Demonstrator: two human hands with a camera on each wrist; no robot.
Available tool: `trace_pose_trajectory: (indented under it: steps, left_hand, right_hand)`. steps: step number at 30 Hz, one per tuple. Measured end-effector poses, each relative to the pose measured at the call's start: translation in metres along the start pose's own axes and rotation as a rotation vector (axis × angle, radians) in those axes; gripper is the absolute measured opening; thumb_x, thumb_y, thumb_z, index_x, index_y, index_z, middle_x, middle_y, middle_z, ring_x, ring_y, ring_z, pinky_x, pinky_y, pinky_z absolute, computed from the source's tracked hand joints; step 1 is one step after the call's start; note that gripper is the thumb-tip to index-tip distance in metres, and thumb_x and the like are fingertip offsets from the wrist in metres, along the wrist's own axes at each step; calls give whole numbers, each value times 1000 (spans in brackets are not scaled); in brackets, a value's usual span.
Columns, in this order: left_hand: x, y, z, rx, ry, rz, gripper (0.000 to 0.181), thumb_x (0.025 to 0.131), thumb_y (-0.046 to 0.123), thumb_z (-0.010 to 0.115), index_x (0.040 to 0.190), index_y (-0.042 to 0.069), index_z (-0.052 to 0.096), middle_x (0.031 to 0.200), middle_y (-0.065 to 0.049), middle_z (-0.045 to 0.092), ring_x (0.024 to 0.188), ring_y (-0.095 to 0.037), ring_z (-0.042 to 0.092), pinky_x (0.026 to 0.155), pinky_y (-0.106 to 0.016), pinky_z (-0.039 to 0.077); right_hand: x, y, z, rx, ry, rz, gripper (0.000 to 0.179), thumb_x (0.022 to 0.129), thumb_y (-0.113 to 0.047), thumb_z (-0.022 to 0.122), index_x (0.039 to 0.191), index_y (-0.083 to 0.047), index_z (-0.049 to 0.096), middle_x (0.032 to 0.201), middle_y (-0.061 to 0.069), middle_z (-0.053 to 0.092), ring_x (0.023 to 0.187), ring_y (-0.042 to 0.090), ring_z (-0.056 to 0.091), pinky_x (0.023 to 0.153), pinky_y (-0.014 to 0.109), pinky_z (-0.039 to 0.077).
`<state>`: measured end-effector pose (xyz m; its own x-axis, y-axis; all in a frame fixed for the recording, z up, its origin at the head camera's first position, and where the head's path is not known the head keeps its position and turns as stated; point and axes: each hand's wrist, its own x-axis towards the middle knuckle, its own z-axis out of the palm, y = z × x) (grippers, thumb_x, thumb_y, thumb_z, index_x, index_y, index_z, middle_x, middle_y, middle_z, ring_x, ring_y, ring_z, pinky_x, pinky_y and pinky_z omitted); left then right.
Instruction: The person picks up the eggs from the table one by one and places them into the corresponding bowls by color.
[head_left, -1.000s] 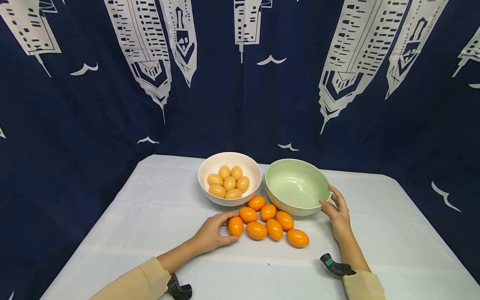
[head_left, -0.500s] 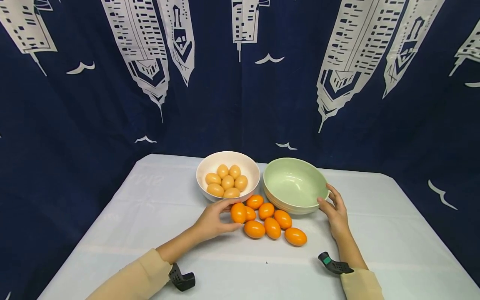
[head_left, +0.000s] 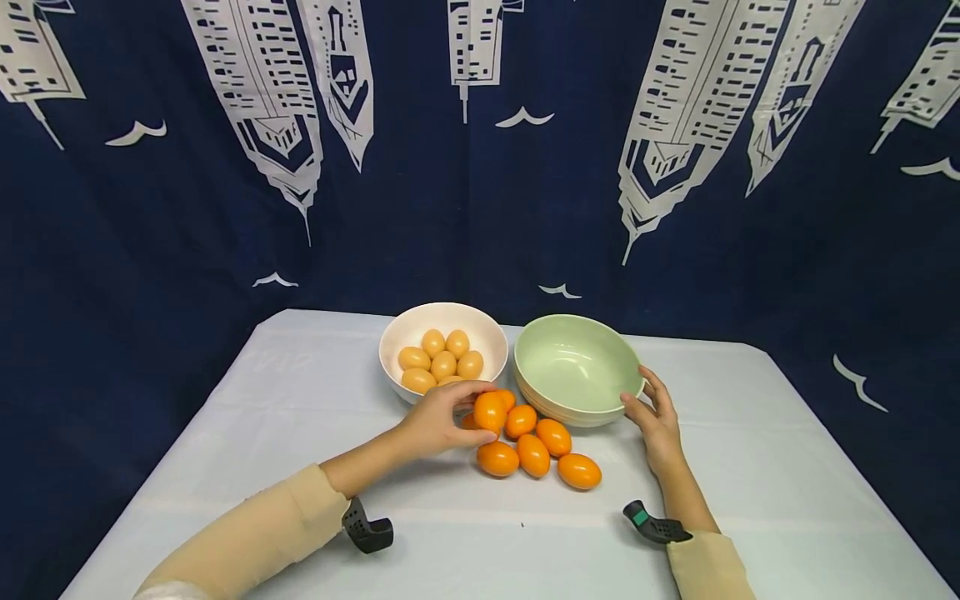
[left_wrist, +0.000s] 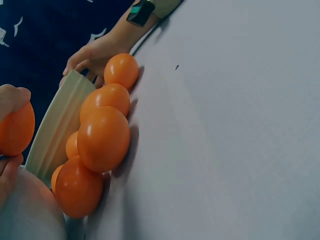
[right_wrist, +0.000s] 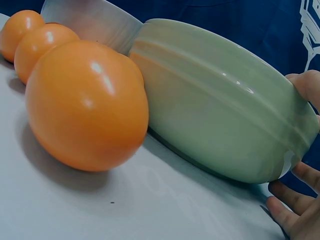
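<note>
My left hand (head_left: 438, 421) pinches a glossy orange egg (head_left: 491, 411) between thumb and fingers, lifted above the other orange eggs. In the left wrist view the held egg (left_wrist: 17, 130) shows at the left edge, over the white bowl's side. With thumb at the rim and fingers against the outer side, my right hand (head_left: 658, 425) grips the green bowl (head_left: 573, 358), whose inside is bare. Several more orange eggs (head_left: 533, 456) lie on the table in front of the bowls; some are partly hidden behind the left hand and its egg.
Left of the green bowl stands a white bowl (head_left: 416, 327) with several pale yellow-brown eggs (head_left: 443, 365) in it. A white cloth (head_left: 315, 383) covers the table. Behind hangs a dark blue curtain (head_left: 420, 217) with white building prints. Each wrist wears a black device (head_left: 367, 529).
My left hand has taken the leftmost orange egg off the table and carried it up and to the right, toward the green bowl. The right hand keeps its place at the bowl.
</note>
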<state>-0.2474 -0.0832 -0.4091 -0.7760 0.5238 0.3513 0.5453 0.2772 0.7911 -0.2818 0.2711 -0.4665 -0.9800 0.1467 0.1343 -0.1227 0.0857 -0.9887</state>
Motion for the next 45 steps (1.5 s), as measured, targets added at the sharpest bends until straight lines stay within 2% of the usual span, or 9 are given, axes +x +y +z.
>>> trace_pose_trajectory:
  steps: [6,10,14,20,25,34,39,42,45]
  left_hand:
    - [20,3,3,3,-57,-27,63,78,15,83,132,-2,55,126,-9,61,111,-19,60,97,-31,47]
    - [35,7,6,38,-72,-39,63,79,19,83,133,2,56,127,-6,61,113,-17,59,97,-27,46]
    - [52,11,10,89,-94,-33,64,80,24,82,135,4,55,130,-5,60,114,-17,58,97,-25,45]
    - [69,13,18,117,-129,-25,64,81,23,81,135,4,55,128,-5,61,109,-17,61,91,-27,50]
    - [81,14,26,161,-133,-15,65,80,27,82,136,6,55,127,-3,62,107,-14,59,94,-24,46]
    - [112,6,44,173,-105,-84,64,81,27,80,137,7,55,134,-4,58,111,-17,60,94,-22,45]
    - [129,0,55,256,-97,-122,63,82,30,80,136,9,56,129,-3,61,105,-16,59,90,-20,45]
    - [138,-4,60,325,-117,-122,63,82,32,79,136,10,56,126,-2,62,103,-14,58,88,-18,44]
    - [148,-6,64,393,-150,-114,62,82,32,79,136,9,56,126,-2,63,108,-13,58,93,-18,42]
  right_hand:
    - [0,-4,2,-32,-7,2,64,98,-22,59,154,-17,28,153,16,28,110,9,47,82,11,45]
    - [0,-6,1,-48,-11,-5,65,98,-23,59,154,-18,28,153,15,29,110,8,48,82,12,45]
    - [-1,-3,0,-36,-7,-11,63,98,-20,58,154,-16,28,151,16,30,106,7,51,82,12,46]
    - [-3,1,-1,-14,-3,-14,63,98,-19,60,153,-14,30,149,16,31,103,5,53,81,12,46]
    - [-2,1,-1,-8,4,-22,62,97,-19,60,152,-14,31,149,17,32,103,6,52,81,12,46]
    - [-1,-3,-1,-8,11,-20,62,98,-18,59,152,-14,31,149,18,31,101,3,53,81,12,46]
    - [1,0,0,-10,-5,-22,63,98,-18,59,153,-14,29,149,18,31,104,5,52,82,13,46]
    - [2,0,0,-16,-4,-17,63,98,-19,59,153,-14,30,149,16,31,106,6,51,82,13,46]
    - [1,0,0,-12,2,-18,63,98,-19,60,153,-14,29,149,16,31,106,5,51,81,12,46]
